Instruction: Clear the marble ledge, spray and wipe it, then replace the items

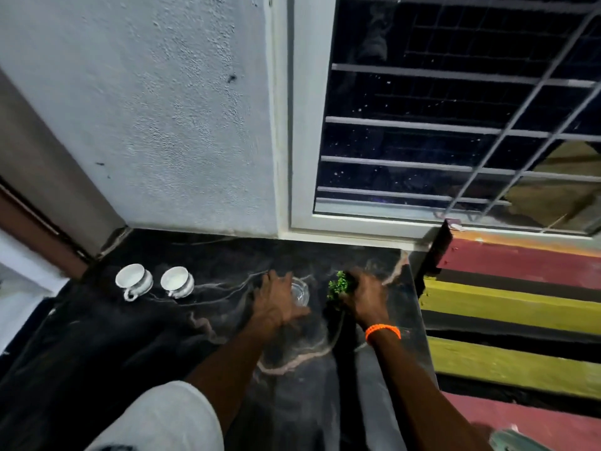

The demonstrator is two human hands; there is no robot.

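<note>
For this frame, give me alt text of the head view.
A person's left hand rests on a clear glass while the right hand holds a small green plant on a dark marble ledge. Two white cups stand left.

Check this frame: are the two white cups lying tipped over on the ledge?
No. Both white cups stand upright on the dark marble ledge, mouths open upward, left of the left hand.

Glossy veined marble ledge (201,323) (dark), glazed cups (134,281), rough plaster wall (169,118)
</note>
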